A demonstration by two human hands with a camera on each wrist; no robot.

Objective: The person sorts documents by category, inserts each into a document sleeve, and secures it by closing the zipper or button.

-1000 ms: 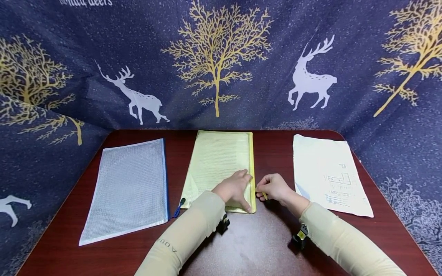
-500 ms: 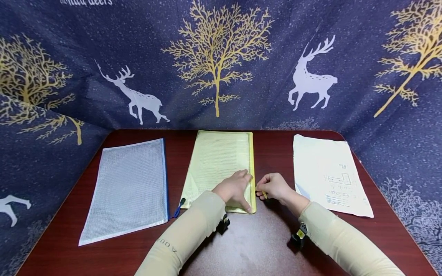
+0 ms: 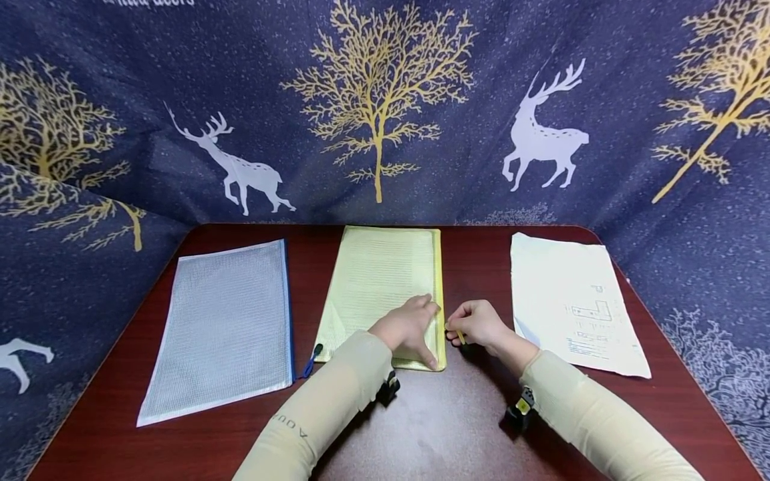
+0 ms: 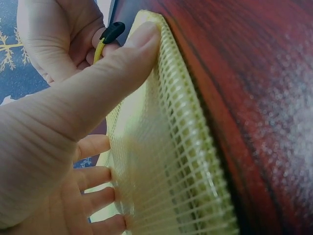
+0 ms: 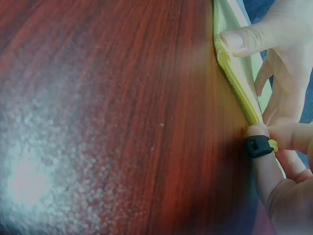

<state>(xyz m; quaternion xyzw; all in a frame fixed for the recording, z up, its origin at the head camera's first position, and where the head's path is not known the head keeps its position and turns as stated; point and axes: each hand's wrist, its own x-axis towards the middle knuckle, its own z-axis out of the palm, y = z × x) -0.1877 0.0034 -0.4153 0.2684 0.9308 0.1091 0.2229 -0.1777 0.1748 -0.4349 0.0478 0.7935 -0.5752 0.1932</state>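
A yellow mesh zip pouch [image 3: 385, 267] lies flat on the table, its zipped side facing right. Spread over its near right part, my left hand [image 3: 409, 331] presses down with extended fingers, the thumb close to the near corner. Just off the zipped edge, my right hand [image 3: 478, 325] pinches the zipper pull [image 5: 259, 146], a yellow cord with a black end piece. In the left wrist view the black tip [image 4: 112, 32] of that pull shows beyond my thumb. The slider itself is hidden by the fingers of my right hand.
A blue-edged mesh pouch [image 3: 228, 334] lies to the left, its blue cord pull [image 3: 310, 364] reaching toward the yellow pouch. On the right rests a white printed sheet [image 3: 559, 287]. A dark blue cloth [image 3: 433, 180] with deer and trees hangs behind the table [image 3: 421, 434].
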